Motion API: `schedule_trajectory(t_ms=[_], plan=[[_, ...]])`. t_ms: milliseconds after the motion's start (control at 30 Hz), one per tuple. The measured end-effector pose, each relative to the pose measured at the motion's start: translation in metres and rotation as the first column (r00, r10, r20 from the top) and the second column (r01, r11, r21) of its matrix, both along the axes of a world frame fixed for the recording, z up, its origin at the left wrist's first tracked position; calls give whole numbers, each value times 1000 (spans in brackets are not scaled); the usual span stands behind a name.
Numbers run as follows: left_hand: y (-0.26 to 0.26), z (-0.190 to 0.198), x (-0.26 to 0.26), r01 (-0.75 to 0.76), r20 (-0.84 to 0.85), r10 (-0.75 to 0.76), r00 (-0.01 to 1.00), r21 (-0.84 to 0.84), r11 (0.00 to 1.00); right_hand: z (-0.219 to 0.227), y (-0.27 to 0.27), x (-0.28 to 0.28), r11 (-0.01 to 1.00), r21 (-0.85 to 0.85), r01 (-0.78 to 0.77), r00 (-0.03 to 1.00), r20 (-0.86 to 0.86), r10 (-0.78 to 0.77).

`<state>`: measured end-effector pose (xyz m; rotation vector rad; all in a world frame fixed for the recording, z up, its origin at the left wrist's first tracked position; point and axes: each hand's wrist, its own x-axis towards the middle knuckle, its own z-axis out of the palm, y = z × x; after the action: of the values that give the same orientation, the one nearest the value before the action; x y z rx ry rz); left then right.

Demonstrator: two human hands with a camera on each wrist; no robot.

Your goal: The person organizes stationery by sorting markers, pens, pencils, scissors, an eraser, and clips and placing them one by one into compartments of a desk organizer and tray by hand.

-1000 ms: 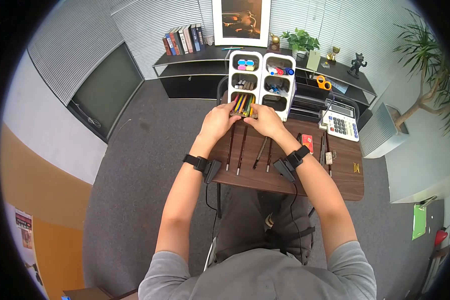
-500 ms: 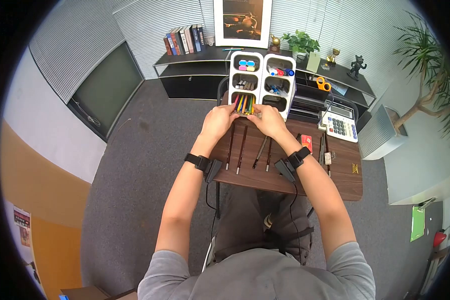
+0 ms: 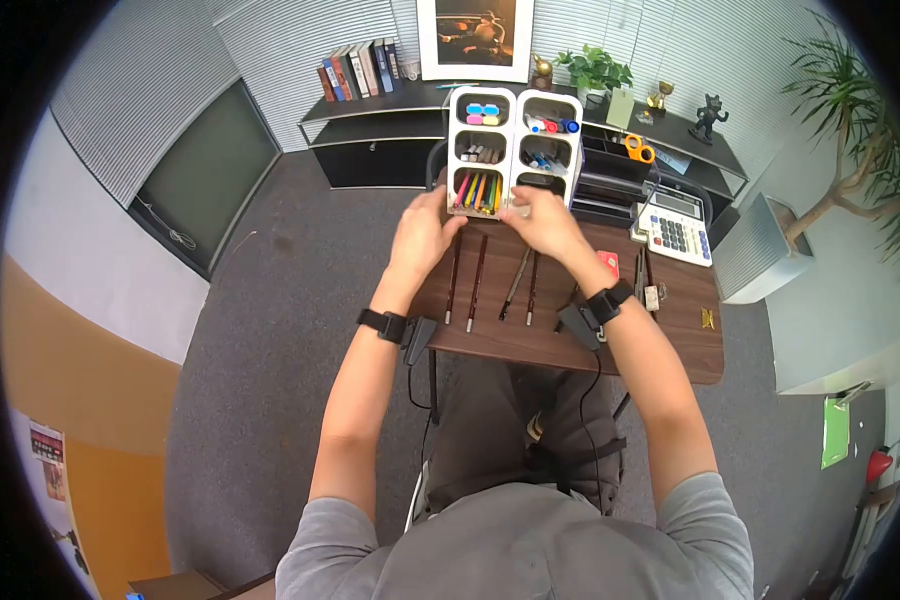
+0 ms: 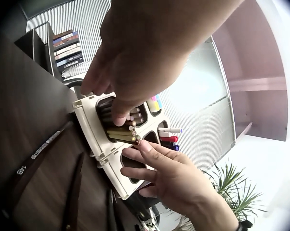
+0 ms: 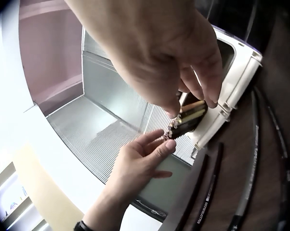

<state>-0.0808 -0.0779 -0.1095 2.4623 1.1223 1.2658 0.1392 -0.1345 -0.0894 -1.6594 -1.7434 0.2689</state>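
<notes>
Several coloured pencils (image 3: 478, 193) stand in the lower left compartment of a white desk organizer (image 3: 482, 167). My left hand (image 3: 420, 235) is at the left of that compartment, fingers loosely bent, with its thumb close to the pencil ends in the left wrist view. On the other side, my right hand (image 3: 550, 224) has its fingers spread near the organizer's front, its thumb beside the pencils (image 5: 191, 113) in the right wrist view. Neither hand grips anything. Several long dark pencils (image 3: 477, 284) with silver ends lie on the brown table below the hands.
Markers (image 3: 552, 126) and other pens fill further organizer compartments. To the right are orange-handled scissors (image 3: 639, 149) and a calculator (image 3: 679, 236). A red box (image 3: 608, 262) lies partly behind my right wrist, and a gold clip (image 3: 707, 318) lies near the table's right edge.
My hands have drawn apart from the front of the coloured pencils, the left to the left and the right to the right. More of the pencils and their compartment now shows.
</notes>
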Motion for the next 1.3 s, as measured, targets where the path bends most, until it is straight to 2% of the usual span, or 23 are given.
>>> schedule_trajectory(t_ms=[67,100,133,200,233,267,333,400,500,533,633,667,767,900,1000,1100,1267,1300], plan=[[-18,3,-4,-65,59,61,996,76,995,12,-16,17,997,74,-5,992,-124,14],[-30,7,-3,-63,137,50,989,89,994,23,-30,29,997,72,0,992,-128,9],[-45,10,-4,-55,141,44,989,77,995,37,-48,38,998,69,4,992,-129,5],[-71,12,-4,79,187,-70,980,-41,996,52,-83,55,999,45,23,938,-346,-6],[-82,4,-2,155,192,-150,970,-12,988,50,-101,65,996,66,61,922,-386,-31],[-97,2,3,188,190,-175,966,-58,980,48,-118,79,991,85,101,903,-426,-55],[-115,-11,11,274,153,-267,952,-27,961,35,-149,103,990,49,133,876,-473,-94],[-122,-22,23,329,125,-335,934,70,942,16,-174,119,981,52,188,873,-466,-142],[-124,-36,36,322,107,-334,937,111,940,-13,-205,132,930,7,368,781,-545,-305],[-124,-38,39,308,92,-319,943,117,944,-21,-213,136,925,6,380,777,-545,-315],[-126,-42,42,292,69,-300,951,106,950,-44,-230,150,841,-56,538,731,-466,-499],[-127,-42,42,271,45,-276,960,100,957,-53,-233,154,833,-58,550,722,-469,-509],[-128,-45,41,252,71,-258,964,76,965,-61,-239,156,792,-29,610,768,-224,-600],[-126,-49,41,217,95,-220,971,36,975,-56,-228,139,788,-56,613,779,-122,-615],[-126,-51,42,218,86,-220,972,29,975,-40,-216,123,749,-188,636,766,29,-643],[-126,-51,42,221,66,-224,972,54,974,-41,-210,118,734,-235,637,768,108,-631],[-125,-54,43,232,89,-241,966,102,967,-43,-208,116,740,-262,620,781,120,-612],[-125,-54,43,231,89,-240,967,100,968,-44,-209,116,747,-227,625,780,168,-602]])
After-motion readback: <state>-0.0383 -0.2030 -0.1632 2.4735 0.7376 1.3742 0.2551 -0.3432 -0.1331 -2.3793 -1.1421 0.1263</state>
